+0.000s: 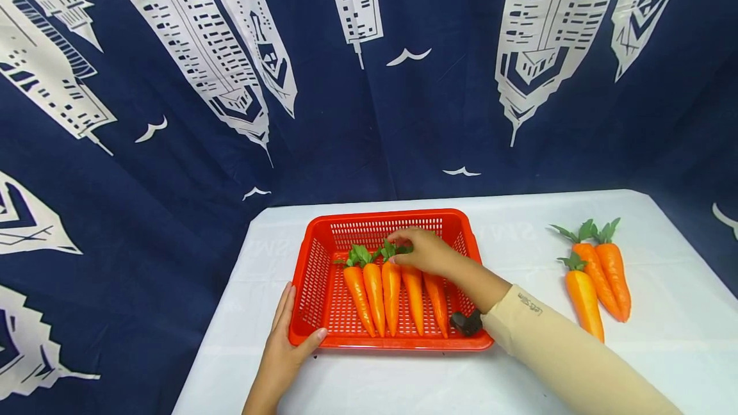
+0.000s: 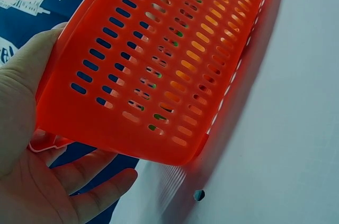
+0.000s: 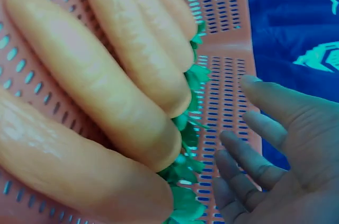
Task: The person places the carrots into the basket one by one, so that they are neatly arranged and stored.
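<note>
A red plastic basket (image 1: 398,342) with slotted walls stands on the table. Inside it several orange carrots (image 1: 375,300) lie side by side, green leaves toward the far wall. My left hand (image 1: 284,341) holds the basket's near left corner, thumb over the rim; the left wrist view shows the other fingers of this hand (image 2: 58,181) by the outer wall. Over the basket, my right hand (image 1: 425,251) hovers at the leafy ends. The right wrist view shows its fingers loosely bent, apart from the leaves (image 3: 186,203), with nothing held.
Three more carrots (image 1: 614,274) with leaves lie on the white table (image 1: 519,229), right of the basket. A black wrist camera (image 1: 466,323) on the right arm hangs over the basket's near right corner. Behind the table hangs a dark blue curtain (image 1: 403,127) with white buildings.
</note>
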Demonstrator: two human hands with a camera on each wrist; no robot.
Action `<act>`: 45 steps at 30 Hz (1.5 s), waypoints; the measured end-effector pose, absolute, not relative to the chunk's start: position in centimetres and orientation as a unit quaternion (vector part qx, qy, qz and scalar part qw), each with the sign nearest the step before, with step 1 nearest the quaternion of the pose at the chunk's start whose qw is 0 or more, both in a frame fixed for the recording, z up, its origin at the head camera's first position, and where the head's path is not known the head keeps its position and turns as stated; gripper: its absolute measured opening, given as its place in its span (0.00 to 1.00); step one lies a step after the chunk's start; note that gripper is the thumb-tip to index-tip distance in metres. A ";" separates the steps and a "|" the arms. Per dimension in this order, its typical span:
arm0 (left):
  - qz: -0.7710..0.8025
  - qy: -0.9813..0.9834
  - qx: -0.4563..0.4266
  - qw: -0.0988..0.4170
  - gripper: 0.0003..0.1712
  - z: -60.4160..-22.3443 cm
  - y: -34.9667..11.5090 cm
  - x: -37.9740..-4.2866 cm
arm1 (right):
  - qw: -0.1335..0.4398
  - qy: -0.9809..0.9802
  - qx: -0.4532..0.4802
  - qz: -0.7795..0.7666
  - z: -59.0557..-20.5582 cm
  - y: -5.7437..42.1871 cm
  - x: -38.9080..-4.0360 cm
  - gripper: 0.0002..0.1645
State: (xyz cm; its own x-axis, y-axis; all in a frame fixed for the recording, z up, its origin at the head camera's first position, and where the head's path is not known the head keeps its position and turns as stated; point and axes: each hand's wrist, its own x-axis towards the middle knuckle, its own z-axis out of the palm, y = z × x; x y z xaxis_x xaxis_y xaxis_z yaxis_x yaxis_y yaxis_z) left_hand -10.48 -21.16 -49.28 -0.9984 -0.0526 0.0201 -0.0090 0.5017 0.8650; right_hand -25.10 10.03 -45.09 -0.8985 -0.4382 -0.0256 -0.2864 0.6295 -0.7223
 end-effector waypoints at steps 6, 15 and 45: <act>-0.501 -0.865 0.024 0.022 0.60 -49.4 -21.2 -10.5 | 0.077 0.884 -0.197 -0.418 -43.6 10.3 -24.7 0.25; -0.505 -0.863 0.029 0.017 0.60 -49.4 -21.1 -10.5 | 0.055 0.864 -0.169 -0.471 -41.4 12.2 -24.0 0.25; -0.508 -0.861 0.034 0.012 0.60 -49.5 -21.1 -10.6 | 0.015 0.849 -0.058 -0.526 -40.5 22.4 -19.8 0.32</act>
State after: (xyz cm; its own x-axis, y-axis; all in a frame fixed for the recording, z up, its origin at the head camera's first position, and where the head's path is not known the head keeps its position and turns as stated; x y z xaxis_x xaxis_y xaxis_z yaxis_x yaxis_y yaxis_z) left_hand -10.65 -21.06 -49.46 -0.9974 -0.0707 -0.0141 -0.0466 0.4819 0.8750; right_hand -19.82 22.38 -40.49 -0.9929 -0.1139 0.0354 -0.0824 0.4405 -0.8940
